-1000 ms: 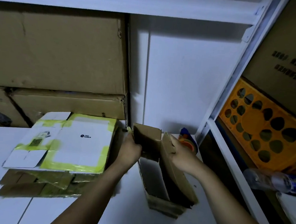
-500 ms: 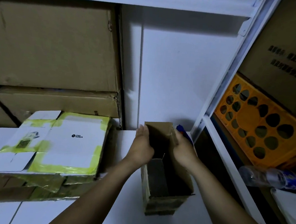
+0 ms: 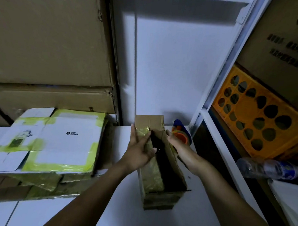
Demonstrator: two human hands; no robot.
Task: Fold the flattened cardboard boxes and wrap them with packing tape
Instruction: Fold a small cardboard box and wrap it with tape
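Small box [image 3: 163,193] stands upright on the white table [image 3: 120,208], mouth up, just right of centre. A second ago it leans half-collapsed. Half a second ago both palms flank it and square it. Now it holds its shape by itself.

Left hand [image 3: 138,152] has come off the outer wall and lies across the left flap [image 3: 151,167], the one skinned in yellow tape. Its fingers are straight and a little spread, palm down, tipping the flap in over the dark opening. It presses rather than grips.

Right hand [image 3: 176,143] stays on the outside of the right flap [image 3: 172,160], fingers flat and together along the cardboard, steadying it (fingertips partly hidden behind the edge). Far flap [image 3: 149,121] is still up.

Meaning: forming looks finished and flap-closing has begun, with one flap of several going down. No tape is on this end yet. The tape dispenser [image 3: 181,135], an orange roll with a blue handle, waits untouched just behind the right hand, within easy reach.

Stack of flattened boxes [image 3: 54,141] sits well to the left, unchanged apart from the camera's shift, so more remain to fold.

Likely snag: old tape on the left flap is stiff and may spring it back before the opposite flap covers it.
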